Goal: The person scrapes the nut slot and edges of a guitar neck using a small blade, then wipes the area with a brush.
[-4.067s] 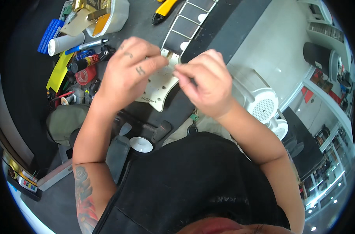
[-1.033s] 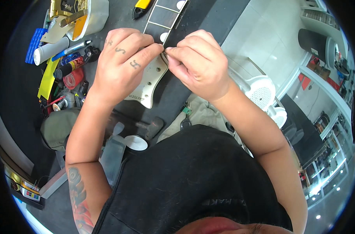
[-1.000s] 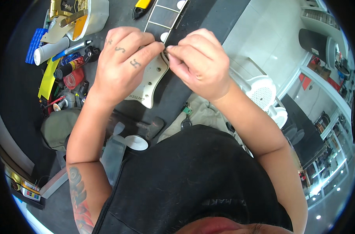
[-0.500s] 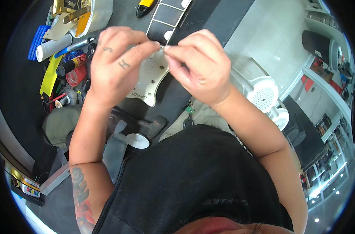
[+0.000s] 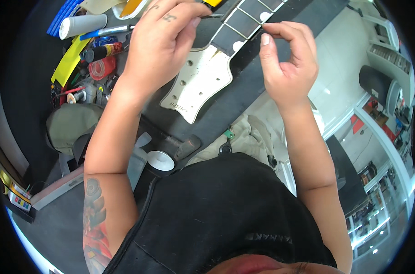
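A guitar neck lies diagonally on the dark bench, its pale headstock (image 5: 198, 82) pointing towards me. Its dark fretboard (image 5: 244, 25) has pale inlay dots and runs out at the top edge. My left hand (image 5: 166, 43) is closed in a pinch beside the fretboard, with a thin dark strip (image 5: 213, 16) sticking out from its fingertips. On the fretboard's right edge, the index fingertip of my right hand (image 5: 292, 64) appears to rest. That hand's thumb and index are apart, with nothing visible between them. A yellow-handled tool (image 5: 212, 2) shows partly beyond my left hand.
Left of my left arm are a white cylinder (image 5: 82, 26), a blue pen (image 5: 102, 33), a red-lidded round container (image 5: 102, 68) and a dark green cap (image 5: 73, 125). A small white dish (image 5: 160, 160) and a hammer (image 5: 187, 146) lie nearer me.
My hands have moved apart from the fretboard's end near the headstock. The left is now up and left with the strip; the right has shifted right along the fretboard and opened. The view shifted too.
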`<action>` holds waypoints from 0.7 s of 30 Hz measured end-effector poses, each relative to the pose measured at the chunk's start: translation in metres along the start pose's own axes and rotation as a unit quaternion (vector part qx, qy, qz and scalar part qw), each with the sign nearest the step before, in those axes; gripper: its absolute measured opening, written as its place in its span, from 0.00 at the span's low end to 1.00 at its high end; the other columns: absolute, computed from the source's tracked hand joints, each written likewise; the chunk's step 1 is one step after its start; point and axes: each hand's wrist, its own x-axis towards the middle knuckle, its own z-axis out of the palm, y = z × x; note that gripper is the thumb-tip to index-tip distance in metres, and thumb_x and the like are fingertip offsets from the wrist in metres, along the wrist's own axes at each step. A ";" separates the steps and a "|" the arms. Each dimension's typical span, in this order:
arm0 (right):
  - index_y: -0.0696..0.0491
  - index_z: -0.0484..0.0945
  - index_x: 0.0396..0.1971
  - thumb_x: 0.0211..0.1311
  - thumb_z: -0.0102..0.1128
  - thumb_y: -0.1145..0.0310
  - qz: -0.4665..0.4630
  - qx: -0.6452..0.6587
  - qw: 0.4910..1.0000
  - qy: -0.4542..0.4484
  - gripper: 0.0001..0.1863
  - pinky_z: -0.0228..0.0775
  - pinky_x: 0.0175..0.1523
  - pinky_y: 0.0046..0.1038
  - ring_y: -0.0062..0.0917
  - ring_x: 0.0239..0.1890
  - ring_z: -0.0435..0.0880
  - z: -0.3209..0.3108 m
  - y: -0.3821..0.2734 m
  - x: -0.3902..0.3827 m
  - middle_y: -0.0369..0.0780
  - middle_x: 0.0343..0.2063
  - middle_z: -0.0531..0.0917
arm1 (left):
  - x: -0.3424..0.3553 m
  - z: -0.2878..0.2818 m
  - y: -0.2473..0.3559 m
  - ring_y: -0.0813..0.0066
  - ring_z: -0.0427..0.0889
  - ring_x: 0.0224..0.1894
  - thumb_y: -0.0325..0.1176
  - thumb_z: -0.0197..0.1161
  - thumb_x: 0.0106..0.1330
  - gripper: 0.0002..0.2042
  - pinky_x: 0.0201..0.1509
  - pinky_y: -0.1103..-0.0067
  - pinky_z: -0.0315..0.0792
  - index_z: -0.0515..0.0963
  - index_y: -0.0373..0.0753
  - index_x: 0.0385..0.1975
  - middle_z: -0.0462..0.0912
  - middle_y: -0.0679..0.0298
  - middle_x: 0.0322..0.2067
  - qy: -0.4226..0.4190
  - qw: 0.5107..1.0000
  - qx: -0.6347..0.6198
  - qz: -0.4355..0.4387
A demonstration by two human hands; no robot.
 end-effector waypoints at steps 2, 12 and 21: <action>0.59 0.90 0.47 0.67 0.75 0.79 -0.052 -0.053 0.997 -0.007 0.10 0.79 0.56 0.31 0.31 0.45 0.86 0.001 -0.005 0.014 0.43 0.46 0.89 | -0.004 0.009 -0.001 0.53 0.86 0.42 0.13 0.65 0.66 0.13 0.47 0.67 0.80 0.85 0.34 0.47 0.86 0.54 0.40 0.042 0.999 -0.019 -0.005; 0.58 0.86 0.44 0.54 0.72 0.79 -0.015 0.007 1.000 -0.006 0.15 0.76 0.62 0.44 0.47 0.54 0.84 0.004 0.006 0.048 0.48 0.45 0.85 | -0.010 0.021 0.009 0.58 0.88 0.47 0.15 0.71 0.67 0.13 0.54 0.69 0.80 0.89 0.38 0.48 0.89 0.60 0.44 0.045 0.991 -0.011 -0.127; 0.54 0.91 0.42 0.58 0.77 0.78 -0.071 -0.018 0.997 -0.015 0.11 0.78 0.66 0.40 0.36 0.51 0.89 0.011 -0.011 0.024 0.41 0.45 0.91 | 0.010 0.019 0.015 0.56 0.84 0.41 0.16 0.71 0.60 0.11 0.49 0.66 0.74 0.88 0.39 0.40 0.85 0.60 0.38 0.050 0.998 0.028 0.039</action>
